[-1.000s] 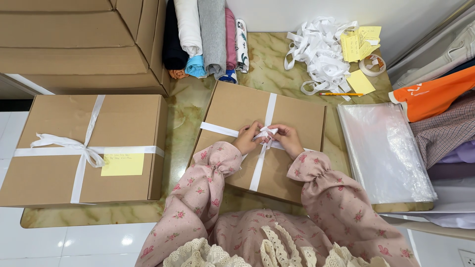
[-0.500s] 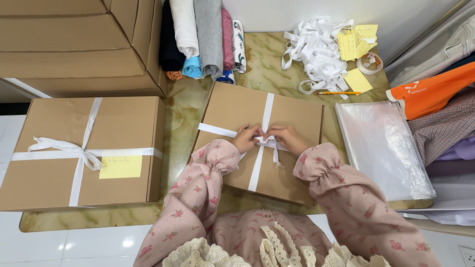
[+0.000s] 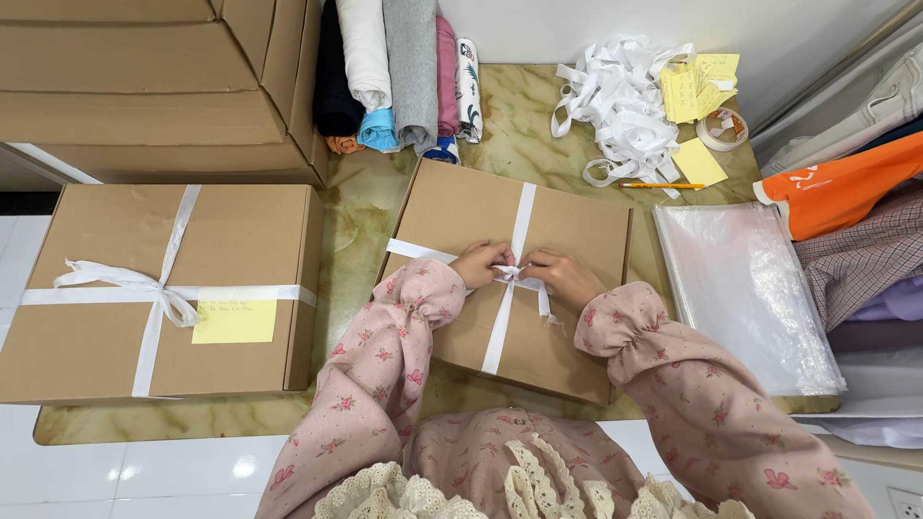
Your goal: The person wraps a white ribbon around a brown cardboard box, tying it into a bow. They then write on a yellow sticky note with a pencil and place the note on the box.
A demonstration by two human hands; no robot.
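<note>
Ribbon (image 3: 508, 288) crossing on cardboard box (image 3: 452, 207), pinched between both hands (image 3: 524, 271)

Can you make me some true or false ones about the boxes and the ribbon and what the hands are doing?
1. Both hands, the left hand and the right hand, pinch the white ribbon on the middle box. True.
2. The box on the left has no ribbon. False: a white ribbon with a bow crosses it.
3. A yellow note is stuck on the box on the left. True.
4. The pencil lies on the middle box. False: it lies on the table, near the ribbon pile.
5. Rolled clothes sit behind the middle box. True.
</note>
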